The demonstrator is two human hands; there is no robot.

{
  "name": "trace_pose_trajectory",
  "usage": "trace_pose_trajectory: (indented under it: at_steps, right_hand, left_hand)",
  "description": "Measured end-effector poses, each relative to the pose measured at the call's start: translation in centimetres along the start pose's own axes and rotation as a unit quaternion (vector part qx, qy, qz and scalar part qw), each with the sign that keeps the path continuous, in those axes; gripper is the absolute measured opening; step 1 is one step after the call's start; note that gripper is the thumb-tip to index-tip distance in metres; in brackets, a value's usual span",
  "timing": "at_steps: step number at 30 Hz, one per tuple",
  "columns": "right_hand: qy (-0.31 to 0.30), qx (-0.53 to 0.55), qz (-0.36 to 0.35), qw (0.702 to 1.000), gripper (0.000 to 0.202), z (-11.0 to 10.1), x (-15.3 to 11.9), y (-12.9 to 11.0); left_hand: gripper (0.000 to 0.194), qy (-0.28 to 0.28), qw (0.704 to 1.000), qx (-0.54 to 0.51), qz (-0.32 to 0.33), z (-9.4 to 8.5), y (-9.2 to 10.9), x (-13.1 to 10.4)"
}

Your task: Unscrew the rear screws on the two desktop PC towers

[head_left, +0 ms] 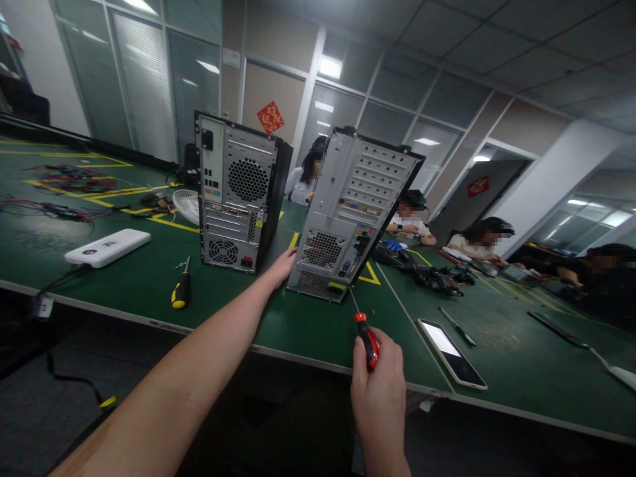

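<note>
1. Near the front edge of the green table (pixel 305 334), two PC cases stand with their backs to the person: the left PC (pixel 233 218) and the right PC (pixel 318 215).
2. Below and right of the right PC, the right hand (pixel 381 387) has its fingers clamped on the red and black grip of the red driver (pixel 368 344). Its thin shaft points up at the PC's lower right corner; whether the tip touches the metal, I cannot tell.
3. At the right PC's lower left side is the left hand (pixel 281 268), arm stretched out. Its fingertips are hidden by the case, so I cannot tell whether the fingers are apart or together, or whether they grip it.
4. The right PC slants to the right in the view, its top farther over than its base.
5. In front of the left PC lies the yellow driver (pixel 181 289), and left of that a white box (pixel 108 248).
6. To the right of the right hand lie a phone (pixel 452 354) and a pen (pixel 457 326); black cables (pixel 440 278) are heaped beyond them.
7. Co-workers (pixel 410 222) sit at the far side.
</note>
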State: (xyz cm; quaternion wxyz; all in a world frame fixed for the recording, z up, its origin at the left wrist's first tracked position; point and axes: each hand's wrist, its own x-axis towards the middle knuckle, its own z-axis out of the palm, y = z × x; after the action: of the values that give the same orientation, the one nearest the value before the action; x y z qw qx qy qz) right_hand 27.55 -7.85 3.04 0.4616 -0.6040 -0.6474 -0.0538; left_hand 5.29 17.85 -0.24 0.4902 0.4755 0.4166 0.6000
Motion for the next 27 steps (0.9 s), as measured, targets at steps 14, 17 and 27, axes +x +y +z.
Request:
trace_pose_trajectory:
  at_steps: [14, 17, 27]
  right_hand:
    - [-0.003, -0.005, -0.034, 0.999, 0.026, 0.33, -0.26, 0.48]
    - [-0.004, -0.002, -0.026, 1.0, 0.028, 0.2, -0.24, 0.2]
    - [0.012, 0.007, 0.005, 1.0, 0.032, -0.18, -0.06, 0.11]
  left_hand:
    - [0.066, -0.01, 1.0, -0.02, 0.012, 0.22, -0.06, -0.01]
    - [0.064, -0.006, 1.0, -0.012, 0.015, 0.1, -0.22, 0.11]
    - [0.059, -0.009, 1.0, -0.011, 0.009, 0.07, -0.05, -0.03]
